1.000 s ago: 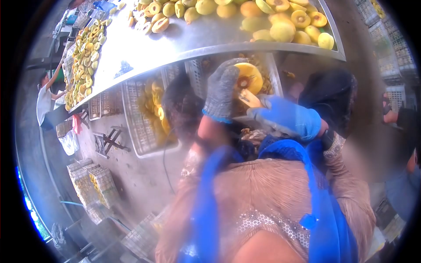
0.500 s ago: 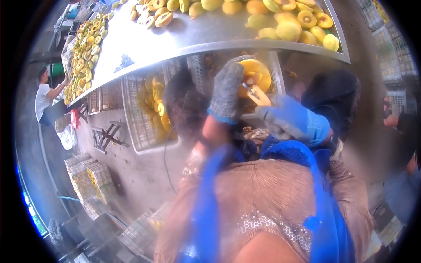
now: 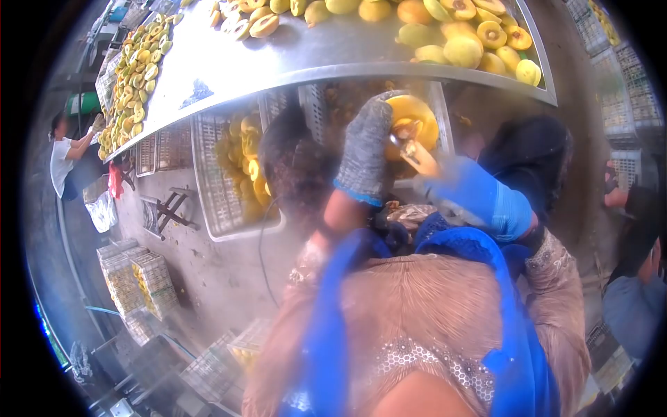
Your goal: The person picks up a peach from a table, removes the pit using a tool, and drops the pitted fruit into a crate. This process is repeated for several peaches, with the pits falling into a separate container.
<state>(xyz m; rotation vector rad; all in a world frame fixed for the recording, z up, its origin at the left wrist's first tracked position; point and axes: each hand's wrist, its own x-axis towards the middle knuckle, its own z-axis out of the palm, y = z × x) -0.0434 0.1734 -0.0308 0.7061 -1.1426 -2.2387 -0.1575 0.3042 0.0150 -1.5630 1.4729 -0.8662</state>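
Note:
A yellow peach half (image 3: 425, 113) is in my left hand (image 3: 366, 142), which wears a grey knit glove with its fingers wrapped round the fruit's edge. The cut face is turned towards me, and the brown pit area shows in its middle. My right hand (image 3: 479, 198), in a blue and grey glove, is closed round the pale wooden handle of a pitting tool (image 3: 421, 160). The tool's metal tip touches the cut face beside the pit; its exact shape is hard to make out.
Ahead is a metal table (image 3: 292, 59) with peach halves (image 3: 462, 50) along its far side and right corner. Below it stands a plastic crate (image 3: 208, 181) of yellow peach pieces. A folding stool (image 3: 170, 212) and stacked crates (image 3: 135, 281) are at left. A co-worker (image 3: 66, 156) stands far left.
Both hands, the peach half and the tool have shifted slightly right. The tool's tip stays at the pit. The far co-worker's arms are raised a little higher.

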